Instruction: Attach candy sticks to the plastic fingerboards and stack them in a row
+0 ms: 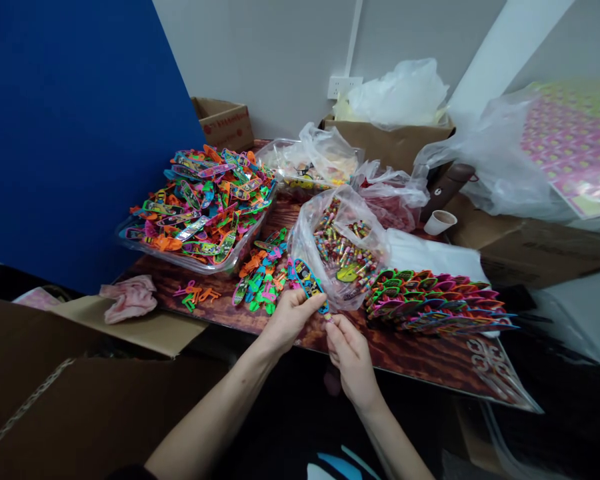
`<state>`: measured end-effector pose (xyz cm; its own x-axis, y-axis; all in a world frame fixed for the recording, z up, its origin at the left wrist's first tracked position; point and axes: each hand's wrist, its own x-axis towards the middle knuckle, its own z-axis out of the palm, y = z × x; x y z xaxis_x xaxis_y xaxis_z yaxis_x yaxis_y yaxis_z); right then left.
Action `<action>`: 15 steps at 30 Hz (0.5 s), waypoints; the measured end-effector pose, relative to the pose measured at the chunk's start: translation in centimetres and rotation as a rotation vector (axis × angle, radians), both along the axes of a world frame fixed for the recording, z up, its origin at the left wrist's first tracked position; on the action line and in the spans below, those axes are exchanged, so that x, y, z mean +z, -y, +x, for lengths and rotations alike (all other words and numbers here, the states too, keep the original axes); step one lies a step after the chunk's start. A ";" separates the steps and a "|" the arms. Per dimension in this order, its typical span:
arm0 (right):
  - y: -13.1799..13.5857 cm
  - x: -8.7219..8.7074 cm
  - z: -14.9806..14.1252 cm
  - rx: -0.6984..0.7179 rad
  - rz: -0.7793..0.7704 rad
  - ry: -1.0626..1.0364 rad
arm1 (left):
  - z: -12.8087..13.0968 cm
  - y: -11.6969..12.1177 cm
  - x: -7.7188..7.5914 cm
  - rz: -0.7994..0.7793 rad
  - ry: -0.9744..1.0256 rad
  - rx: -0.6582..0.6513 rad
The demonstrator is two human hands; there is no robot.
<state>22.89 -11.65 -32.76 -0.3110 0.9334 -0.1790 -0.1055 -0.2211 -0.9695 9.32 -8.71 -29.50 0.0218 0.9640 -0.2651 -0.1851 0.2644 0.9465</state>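
My left hand (293,317) is closed on a blue toy skateboard (309,279) with a printed deck, its thumb lying along the lower part. At the board's lower end, the fingers of my right hand (349,357) are pinched round a tiny piece, mostly hidden. Just beyond stands an open clear plastic bag (305,230) filled with small multicoloured parts, and a green-yellow oval piece (347,272) lies among them. Left of the bag is a loose pile of coloured plastic pieces (265,283). Rows of stacked toy skateboards (430,300) lie to the right.
A clear tub (200,268) heaped with skateboards and parts stands at the left. A pink cloth (130,298) lies on a carton flap. Behind are another plastic tub (275,150), cartons (390,140), a dark bottle (450,187) and a paper cup (440,222). A blue panel (75,133) borders the left.
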 end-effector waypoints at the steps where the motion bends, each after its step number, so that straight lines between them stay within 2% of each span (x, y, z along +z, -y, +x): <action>1: 0.1 -0.1 -0.1 -0.011 0.007 -0.019 | 0.0 -0.1 0.0 0.003 -0.008 0.000; 4: 0.2 -0.4 -0.3 -0.020 0.024 -0.050 | 0.0 -0.3 0.2 0.012 -0.061 -0.006; 7: -0.1 -0.2 0.0 -0.019 0.166 0.097 | 0.2 -0.6 1.0 0.056 -0.168 -0.061; 10: -0.6 0.7 1.5 -0.041 0.450 0.347 | 1.0 -0.8 2.2 0.144 -0.190 -0.198; 12: -0.7 1.1 3.1 -0.105 0.585 0.482 | 1.8 -0.7 2.8 0.188 -0.141 -0.311; 15: -0.2 0.6 5.8 -0.232 0.597 0.577 | 2.9 -0.6 3.0 0.209 -0.067 -0.474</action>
<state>28.66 -11.42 -32.11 -0.1119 0.9503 0.2904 0.4604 0.3086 -0.8324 12.19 -8.10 -26.49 0.4586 0.8847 -0.0837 -0.0277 0.1084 0.9937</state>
